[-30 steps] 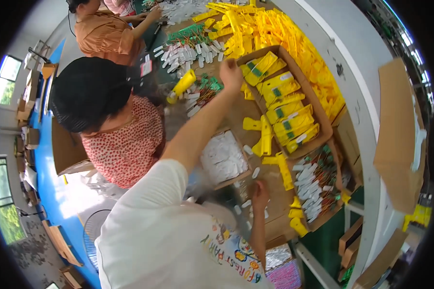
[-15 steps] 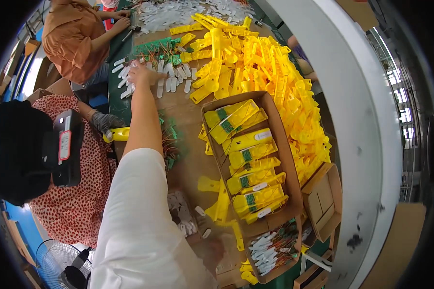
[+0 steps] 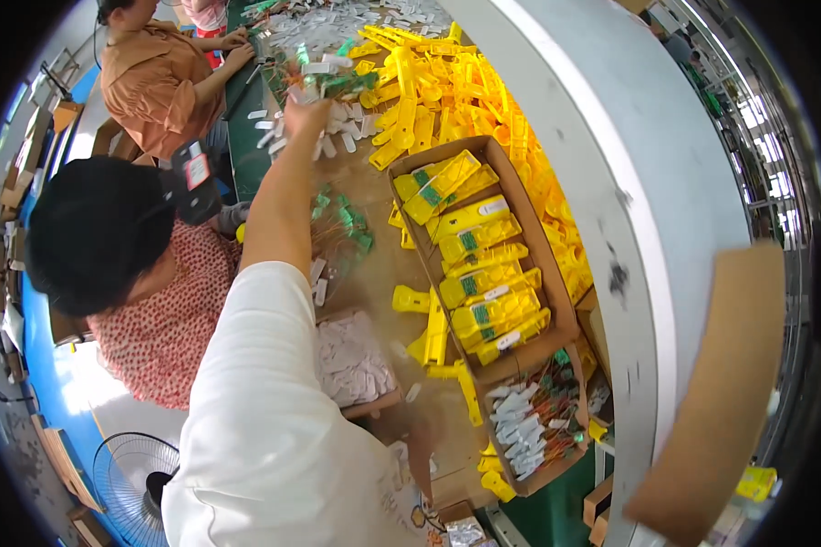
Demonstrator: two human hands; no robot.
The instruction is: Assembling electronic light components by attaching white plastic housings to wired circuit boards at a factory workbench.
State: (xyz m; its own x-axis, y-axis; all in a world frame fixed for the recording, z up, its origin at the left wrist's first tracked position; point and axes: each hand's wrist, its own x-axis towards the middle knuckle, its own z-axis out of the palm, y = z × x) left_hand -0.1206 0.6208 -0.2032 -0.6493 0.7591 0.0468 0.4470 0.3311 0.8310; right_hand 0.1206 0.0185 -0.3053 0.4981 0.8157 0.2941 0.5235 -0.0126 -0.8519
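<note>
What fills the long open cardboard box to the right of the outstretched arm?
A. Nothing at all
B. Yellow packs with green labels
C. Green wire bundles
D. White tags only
B: the long cardboard box holds a row of yellow packs with green labels, stacked from its far end to its near end.

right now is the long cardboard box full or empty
Nearly full: the open cardboard box holds yellow packs stacked along most of its length.
</note>
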